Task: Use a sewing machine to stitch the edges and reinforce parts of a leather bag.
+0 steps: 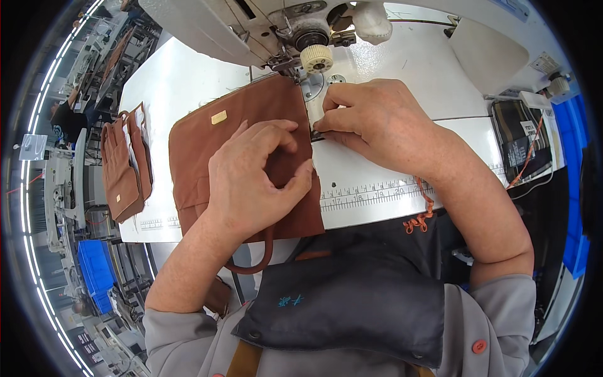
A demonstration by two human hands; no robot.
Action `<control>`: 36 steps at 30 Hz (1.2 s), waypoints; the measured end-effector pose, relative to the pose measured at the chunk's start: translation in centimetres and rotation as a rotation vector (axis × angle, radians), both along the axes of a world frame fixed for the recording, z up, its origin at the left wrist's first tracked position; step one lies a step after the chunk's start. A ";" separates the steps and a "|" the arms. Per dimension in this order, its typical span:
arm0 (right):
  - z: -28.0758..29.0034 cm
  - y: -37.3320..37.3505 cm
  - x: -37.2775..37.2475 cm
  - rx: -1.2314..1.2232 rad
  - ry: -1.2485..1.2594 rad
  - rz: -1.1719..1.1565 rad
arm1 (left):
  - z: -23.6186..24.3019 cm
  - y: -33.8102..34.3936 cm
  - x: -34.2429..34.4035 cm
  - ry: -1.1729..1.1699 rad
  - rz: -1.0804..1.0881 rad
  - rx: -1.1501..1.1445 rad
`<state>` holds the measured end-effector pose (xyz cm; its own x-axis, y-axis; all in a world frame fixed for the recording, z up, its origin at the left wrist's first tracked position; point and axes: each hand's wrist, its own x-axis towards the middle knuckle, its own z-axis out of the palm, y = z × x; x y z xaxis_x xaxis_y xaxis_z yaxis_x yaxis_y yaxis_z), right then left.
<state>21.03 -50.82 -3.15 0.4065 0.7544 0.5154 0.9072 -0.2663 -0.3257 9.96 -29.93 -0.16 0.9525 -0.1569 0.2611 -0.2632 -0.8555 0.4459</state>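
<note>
A reddish-brown bag (195, 157) lies on the white sewing machine table, its upper corner at the machine's needle area (295, 72). It bears a small gold plate (218, 117), and a rolled brown handle (267, 254) hangs over the table's front edge. My left hand (257, 169) rests on the bag, fingers curved and thumb apart, holding nothing. Just right of the bag's edge, my right hand (370, 122) is closed in a pinch. What its fingertips hold is too small to make out.
Overhead is the sewing machine's head with a cream dial (316, 59). A second brown bag (125, 166) stands at the left. A ruler strip (377, 193) runs along the front edge, where orange thread (422, 217) dangles. Dark folded fabric (521, 135) lies at the far right.
</note>
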 end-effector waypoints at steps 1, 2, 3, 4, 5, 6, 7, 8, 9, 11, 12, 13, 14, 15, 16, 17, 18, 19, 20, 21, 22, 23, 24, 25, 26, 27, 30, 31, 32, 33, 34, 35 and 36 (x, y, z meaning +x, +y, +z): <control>0.1 0.0 -0.1 0.021 -0.001 0.008 | -0.2 0.1 0.0 0.000 0.000 -0.001; 0.2 -0.1 -0.1 0.006 -0.033 0.000 | -0.5 0.2 0.0 -0.081 -0.060 0.101; 0.3 -0.1 -0.2 -0.010 -0.064 -0.008 | -0.7 0.4 -0.1 -0.155 -0.117 0.192; 0.4 0.0 -0.3 -0.010 -0.065 -0.007 | -1.0 0.6 0.0 -0.162 -0.119 0.203; 0.4 0.0 -0.4 -0.020 -0.083 -0.014 | -1.3 0.9 0.3 -0.136 -0.179 0.113; 0.5 0.0 -0.4 -0.031 -0.101 -0.021 | -1.5 1.1 0.4 -0.109 -0.239 0.023; 0.6 0.0 -0.5 -0.032 -0.101 -0.020 | -1.6 1.4 0.3 -0.108 -0.238 0.021; 0.6 -0.1 -0.5 -0.045 -0.088 -0.014 | -1.7 1.6 0.2 -0.058 -0.217 -0.033; 0.7 0.0 -0.5 -0.056 -0.076 -0.008 | -1.7 1.8 0.3 -0.016 -0.204 -0.080; 0.7 0.0 -0.6 -0.051 -0.071 -0.008 | -1.8 1.9 0.3 -0.048 -0.238 -0.019; 0.7 0.1 -0.6 -0.057 -0.069 -0.011 | -1.8 1.8 0.4 -0.076 -0.278 0.042; 0.7 0.0 -0.6 -0.051 -0.067 -0.006 | -1.8 1.7 0.3 -0.088 -0.277 0.043; 0.6 0.0 -0.7 -0.054 -0.052 -0.009 | -1.8 1.6 0.1 -0.053 -0.238 0.003; 0.6 0.0 -0.7 -0.062 -0.038 -0.012 | -1.7 1.4 0.0 -0.019 -0.206 -0.034; 0.6 0.1 -0.7 -0.058 -0.040 -0.011 | -1.6 1.3 0.0 -0.020 -0.199 -0.039; 0.6 0.1 -0.7 -0.045 -0.024 -0.008 | -1.6 1.2 0.0 -0.035 -0.186 -0.036; 0.6 0.1 -0.7 -0.036 -0.012 -0.005 | -1.6 1.1 0.0 -0.050 -0.172 -0.035; 0.6 0.1 -0.7 -0.035 -0.012 0.000 | -1.7 0.9 0.0 -0.054 -0.167 -0.037; 0.6 0.1 -0.7 -0.039 -0.001 -0.001 | -1.8 0.8 0.0 -0.048 -0.181 -0.050; 0.6 0.1 -0.7 -0.049 0.009 -0.002 | -1.8 0.7 0.0 -0.028 -0.196 -0.054; 0.6 0.1 -0.7 -0.048 0.006 0.001 | -1.8 0.6 -0.1 -0.046 -0.192 -0.068; 0.6 0.1 -0.6 -0.049 0.015 0.002 | -1.8 0.6 -0.1 -0.046 -0.198 -0.025; 0.7 0.2 -0.6 -0.055 0.027 0.004 | -1.8 0.7 -0.2 -0.046 -0.204 0.017; 0.7 0.2 -0.6 -0.052 0.017 0.010 | -1.8 0.6 -0.2 -0.054 -0.197 0.016; 0.7 0.2 -0.7 -0.057 0.022 0.005 | -1.7 0.6 -0.2 -0.046 -0.196 0.007; 0.8 0.2 -0.7 -0.064 0.029 0.001 | -1.7 0.6 -0.2 -0.039 -0.195 -0.002; 0.8 0.2 -0.8 -0.059 0.032 -0.006 | -1.7 0.6 -0.2 -0.032 -0.192 0.005; 0.8 0.2 -0.8 -0.063 0.021 -0.003 | -1.7 0.6 -0.1 -0.039 -0.187 -0.001; 0.8 0.2 -0.8 -0.071 0.011 -0.014 | -1.7 0.6 0.0 -0.046 -0.180 0.015; 0.7 0.3 -0.7 -0.082 0.007 -0.026 | -1.7 0.6 0.0 -0.042 -0.174 0.034; 0.7 0.4 -0.7 -0.081 -0.004 -0.021 | -1.7 0.7 0.2 -0.058 -0.166 0.030; 0.6 0.5 -0.5 -0.069 -0.015 -0.039 | -1.7 0.8 0.5 -0.060 -0.167 0.045; 0.5 0.7 -0.5 -0.056 -0.019 -0.054 | -1.8 0.9 0.7 -0.058 -0.168 0.059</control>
<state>20.57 -50.15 -2.64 0.4382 0.7595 0.4808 0.8967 -0.3326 -0.2919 10.67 -29.00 -1.91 0.8952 -0.3295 0.3002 -0.4285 -0.8217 0.3759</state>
